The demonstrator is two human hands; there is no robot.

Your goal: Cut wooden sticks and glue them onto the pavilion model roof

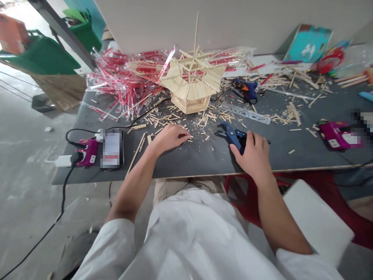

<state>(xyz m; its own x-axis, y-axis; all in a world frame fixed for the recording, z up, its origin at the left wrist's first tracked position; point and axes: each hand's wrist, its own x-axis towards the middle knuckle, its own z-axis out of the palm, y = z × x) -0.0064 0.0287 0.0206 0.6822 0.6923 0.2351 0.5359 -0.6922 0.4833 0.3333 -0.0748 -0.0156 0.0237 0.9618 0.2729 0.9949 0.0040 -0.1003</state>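
My left hand [170, 138] rests on the dark tabletop with thumb and fingers pinched together. At its fingertips is a short piece of wooden stick [189, 137]. A blue hand cutter [231, 136] lies on the table under my right hand [256, 155], whose thumb and fingers are wrapped round its handles. The cutter's jaws point left, towards the scattered stick offcuts [206, 118]. Behind both hands stands a pavilion-like model [192, 87] built of thin wooden sticks, with sloping roof panels and one tall stick rising from its top.
Red and clear plastic wrappers [125, 83] heap at the back left. A glue gun [246, 89] and a clear ruler [247, 113] lie right of the model. A phone [112, 149] and a purple power socket [89, 151] are at left; another purple socket [335, 135] is at right.
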